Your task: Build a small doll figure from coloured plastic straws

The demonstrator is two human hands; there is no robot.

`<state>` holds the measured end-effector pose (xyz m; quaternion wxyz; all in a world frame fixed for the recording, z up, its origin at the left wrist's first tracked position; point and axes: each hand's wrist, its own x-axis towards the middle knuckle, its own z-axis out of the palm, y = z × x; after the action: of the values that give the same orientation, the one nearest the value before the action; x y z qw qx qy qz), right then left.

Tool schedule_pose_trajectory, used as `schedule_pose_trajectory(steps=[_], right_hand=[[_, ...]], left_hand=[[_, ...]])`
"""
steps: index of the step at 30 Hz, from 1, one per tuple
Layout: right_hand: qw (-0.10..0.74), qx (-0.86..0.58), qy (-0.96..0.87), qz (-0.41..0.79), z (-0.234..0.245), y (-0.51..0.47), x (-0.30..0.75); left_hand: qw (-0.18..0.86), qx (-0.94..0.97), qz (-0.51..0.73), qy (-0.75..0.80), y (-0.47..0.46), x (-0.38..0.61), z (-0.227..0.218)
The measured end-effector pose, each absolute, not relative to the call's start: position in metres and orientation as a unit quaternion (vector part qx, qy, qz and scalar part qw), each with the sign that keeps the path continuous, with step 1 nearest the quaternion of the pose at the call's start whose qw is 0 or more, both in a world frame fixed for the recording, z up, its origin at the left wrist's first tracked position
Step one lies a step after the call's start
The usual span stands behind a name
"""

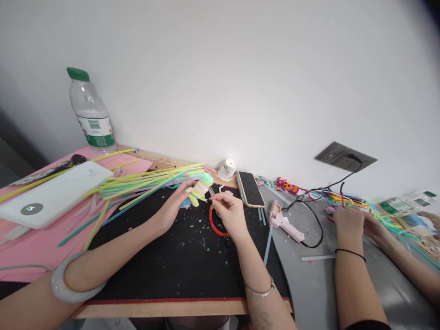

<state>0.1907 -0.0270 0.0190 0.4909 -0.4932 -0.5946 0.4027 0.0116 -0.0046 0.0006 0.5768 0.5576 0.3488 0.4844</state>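
My left hand point(177, 206) is closed around a small fuzzy pipe-cleaner figure point(202, 185) with a mint-green top, a cream middle, yellow-green strands and some blue low down. My right hand point(228, 213) pinches at the figure's side, where a short yellow pipe cleaner runs to the fingertips. A small dark spot shows at that pinch; I cannot make out what it is. Under the right hand is a red loop point(216, 227), like a scissor handle, partly hidden by the fingers. Whether the hand touches it I cannot tell. Both hands are above the black mat point(165, 270).
Pipe cleaners point(147, 181), a white power bank point(58, 192) and a bottle point(91, 114) are at left. A paper cup point(227, 170) and phone point(250, 189) stand behind. Rightward lie a corded pink glue gun point(283, 222) and another person's hands point(350, 224). Scraps dot the mat.
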Motion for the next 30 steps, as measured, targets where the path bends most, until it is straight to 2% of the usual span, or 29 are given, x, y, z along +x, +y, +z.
schedule_pose_trajectory(steps=[30], right_hand=[[0.489,-0.489,-0.595,0.41,0.0209,-0.0271,0.1885]], left_hand=[[0.668,0.445,0.496,0.332,-0.0097,0.0132,0.01]])
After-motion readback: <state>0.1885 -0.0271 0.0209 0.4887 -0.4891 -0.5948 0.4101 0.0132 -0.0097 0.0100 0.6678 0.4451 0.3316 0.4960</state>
